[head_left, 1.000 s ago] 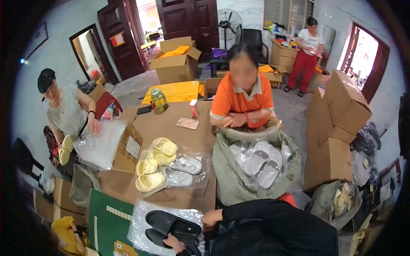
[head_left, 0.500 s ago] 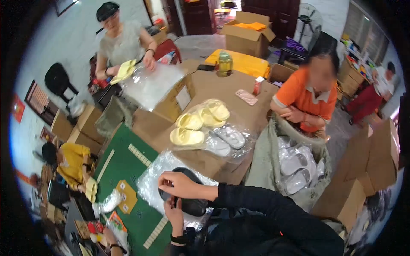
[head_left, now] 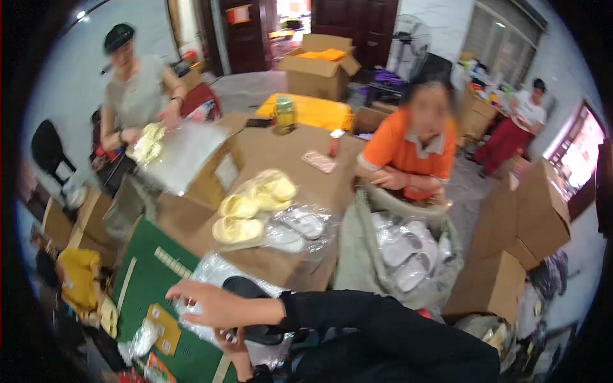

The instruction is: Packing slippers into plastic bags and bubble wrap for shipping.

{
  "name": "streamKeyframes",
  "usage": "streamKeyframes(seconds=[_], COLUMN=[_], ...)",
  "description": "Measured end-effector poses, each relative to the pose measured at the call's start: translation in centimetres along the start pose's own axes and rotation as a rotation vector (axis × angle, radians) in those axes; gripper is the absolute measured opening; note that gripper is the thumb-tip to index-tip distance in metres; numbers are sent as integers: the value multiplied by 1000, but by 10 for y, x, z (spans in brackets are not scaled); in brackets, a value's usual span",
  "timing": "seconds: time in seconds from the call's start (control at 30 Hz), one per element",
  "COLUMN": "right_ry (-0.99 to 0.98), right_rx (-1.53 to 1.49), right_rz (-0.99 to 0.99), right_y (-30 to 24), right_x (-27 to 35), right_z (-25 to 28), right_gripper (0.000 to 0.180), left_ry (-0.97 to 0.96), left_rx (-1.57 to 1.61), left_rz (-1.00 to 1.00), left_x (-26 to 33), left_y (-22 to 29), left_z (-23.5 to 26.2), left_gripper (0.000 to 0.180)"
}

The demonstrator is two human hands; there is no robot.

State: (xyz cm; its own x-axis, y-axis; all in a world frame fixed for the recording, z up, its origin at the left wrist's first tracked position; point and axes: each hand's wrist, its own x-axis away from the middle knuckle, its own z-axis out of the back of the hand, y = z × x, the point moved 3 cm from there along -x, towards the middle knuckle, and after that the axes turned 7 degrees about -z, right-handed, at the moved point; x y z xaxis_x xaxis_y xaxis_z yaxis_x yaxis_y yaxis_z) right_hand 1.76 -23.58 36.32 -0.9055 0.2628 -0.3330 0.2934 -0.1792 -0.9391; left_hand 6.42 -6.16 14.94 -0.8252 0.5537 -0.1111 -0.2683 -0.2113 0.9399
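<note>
My right hand [head_left: 220, 305] reaches leftward over a pair of black slippers [head_left: 244, 287], a ring on one finger. Its fingers are stretched and a little apart, and nothing shows between them. Just below it is my left hand [head_left: 235, 348], with a dark band at the wrist; its fingertips are partly covered by the right hand and blurred. The slippers lie on clear plastic bags [head_left: 207, 271] at the near edge of the table, partly hidden by my right hand and forearm. Beside them is a green board [head_left: 150, 255] with pale strips.
Yellow slippers [head_left: 239, 231] and bagged grey slippers [head_left: 284, 237] lie on the brown table [head_left: 300, 182]. A sack [head_left: 357, 236] of bagged white slippers stands right, near a person in orange [head_left: 389, 150]. A person at far left handles a yellow item [head_left: 150, 143] beside a carton [head_left: 220, 172].
The view has swung right, so the table things sit further left. My right hand has stretched its fingers out leftward from the slippers. The far-left person's yellow item has moved.
</note>
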Motion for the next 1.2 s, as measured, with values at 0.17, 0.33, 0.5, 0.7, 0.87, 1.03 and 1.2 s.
streamKeyframes(seconds=[0.17,0.33,0.5,0.7,0.87,1.03,1.2], right_ry=[-250,-224,118,-97,299,229,742], right_rx=[258,284,48,365,148,471,188], right_rz=[-272,-136,-71,-126,-252,-283,-299], right_y=[97,105,23,109,83,127,68], right_x=[21,34,12,27,17,49,63], right_z=[-26,-17,24,31,128,209,320], right_gripper=[49,43,27,32,40,45,40], left_ry=[3,-166,-81,-91,-112,-144,-57], left_rx=[345,176,-208,-230,-244,-227,-198], left_rz=[-14,-233,-199,-327,-209,-262,-193], left_x=[-25,-47,-35,-42,-53,-56,-47], left_y=[18,-8,22,56,73,87,80], left_z=[-13,-21,-30,-46,-48,-73,-65], left_gripper=[77,61,50,53,60,61,64])
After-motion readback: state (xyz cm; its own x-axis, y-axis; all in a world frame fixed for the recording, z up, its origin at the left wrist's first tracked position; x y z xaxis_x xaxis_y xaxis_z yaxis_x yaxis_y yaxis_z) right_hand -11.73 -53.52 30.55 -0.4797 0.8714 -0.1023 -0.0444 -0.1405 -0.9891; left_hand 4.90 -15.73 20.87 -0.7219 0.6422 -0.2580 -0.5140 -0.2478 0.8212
